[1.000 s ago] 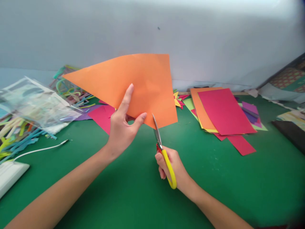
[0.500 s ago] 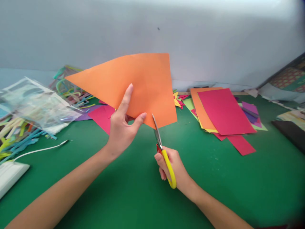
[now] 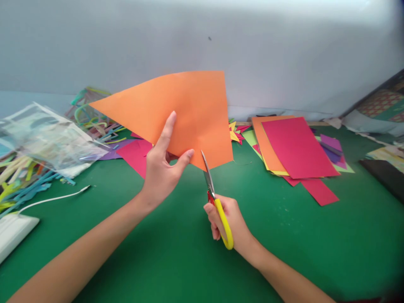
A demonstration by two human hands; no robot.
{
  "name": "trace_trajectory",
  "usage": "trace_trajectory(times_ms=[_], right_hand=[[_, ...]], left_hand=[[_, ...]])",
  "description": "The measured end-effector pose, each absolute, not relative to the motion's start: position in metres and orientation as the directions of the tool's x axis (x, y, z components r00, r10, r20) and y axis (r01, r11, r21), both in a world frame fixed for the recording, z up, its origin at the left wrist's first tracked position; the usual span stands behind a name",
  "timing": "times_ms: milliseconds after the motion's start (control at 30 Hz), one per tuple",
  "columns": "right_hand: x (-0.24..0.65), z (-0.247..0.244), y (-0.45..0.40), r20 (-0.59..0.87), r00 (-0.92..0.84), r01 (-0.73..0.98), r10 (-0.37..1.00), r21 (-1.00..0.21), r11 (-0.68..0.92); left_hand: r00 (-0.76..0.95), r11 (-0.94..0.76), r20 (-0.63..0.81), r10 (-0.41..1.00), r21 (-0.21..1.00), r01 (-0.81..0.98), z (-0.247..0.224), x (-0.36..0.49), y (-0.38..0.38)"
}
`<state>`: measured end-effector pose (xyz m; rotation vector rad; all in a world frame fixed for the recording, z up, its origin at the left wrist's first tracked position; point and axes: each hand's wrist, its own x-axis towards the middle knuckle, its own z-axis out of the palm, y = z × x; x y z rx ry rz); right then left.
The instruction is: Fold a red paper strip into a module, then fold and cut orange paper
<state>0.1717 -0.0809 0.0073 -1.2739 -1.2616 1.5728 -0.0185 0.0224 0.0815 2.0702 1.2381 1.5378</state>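
Note:
Raised above the green table is a sheet of orange paper [image 3: 195, 109], pointed at its left end. My left hand [image 3: 162, 168] grips its lower edge, with the thumb and one finger in front and the other fingers hidden behind. My right hand [image 3: 230, 221] is closed round the yellow and red handles of a pair of scissors [image 3: 224, 223]. One blade lies in front of the paper at its lower edge, close to the left thumb. The other blade is mostly hidden behind the sheet.
At the right lies a pile of coloured paper with a red sheet [image 3: 299, 147] on top. Red paper [image 3: 135, 153], a clear plastic bag [image 3: 47, 134] and many paper strips [image 3: 28, 181] are at the left. A white device [image 3: 15, 231] with a cable sits front left.
The left tip of the orange paper has shifted slightly to the right. Both hands and the scissors have stayed almost in place.

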Motion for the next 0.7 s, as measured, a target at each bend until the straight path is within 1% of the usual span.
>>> trace_trajectory(times_ms=[133, 267, 433, 700], right_hand=[[0.1722, 0.0076, -0.0801, -0.244, -0.236, 0.034, 0.941, -0.97, -0.243], [0.1721, 0.0058, -0.0794, -0.231, -0.265, -0.015, 0.936, -0.97, -0.244], [0.1706, 0.0027, -0.0793, -0.207, -0.282, -0.054, 0.937, -0.972, -0.231], [0.17, 0.0028, -0.0788, -0.191, -0.314, -0.075, 0.93, -0.971, -0.225]], left_hand=[[0.07, -0.585, 0.633, 0.771, 0.66, 0.471, 0.0813, -0.0192, 0.0232], [0.069, -0.59, 0.637, 0.768, 0.66, 0.464, 0.0814, -0.02, 0.0237], [0.082, -0.563, 0.603, 0.793, 0.677, 0.473, 0.0831, -0.0183, 0.0207], [0.092, -0.555, 0.583, 0.807, 0.696, 0.456, 0.0835, -0.018, 0.0187]])
